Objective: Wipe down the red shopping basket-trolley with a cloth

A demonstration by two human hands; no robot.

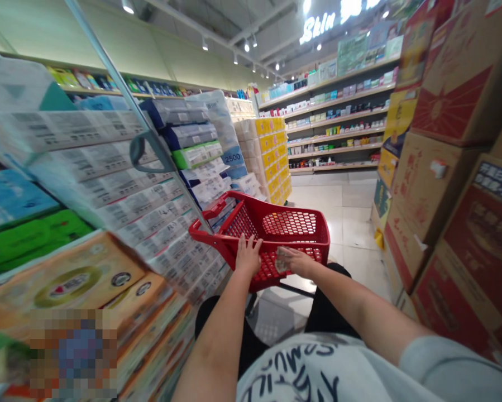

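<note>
A red plastic shopping cart (292, 212) with mesh sides stands right in front of my body. My left hand (248, 255) lies at the cart's near side, its fingers spread over the rim and touching it. Just to the right, my right hand (296, 261) is in front of the cart's near mesh wall. Between its fingers is a small crumpled greyish piece (281, 260), whose kind I cannot make out. A grey pole (108, 64) with a loop handle (138, 151) slants up from the cart's left end. The cart's inner floor is mostly hidden.
Stacks of wrapped tissue packs (104, 162) rise close on the left, with orange packs (79, 279) nearest. Cardboard cartons (426, 178) are piled along the right. Yellow-and-white packs (271, 156) stand beyond the cart. Stocked shelves (334, 120) line the back, past a pale tiled floor (347, 195).
</note>
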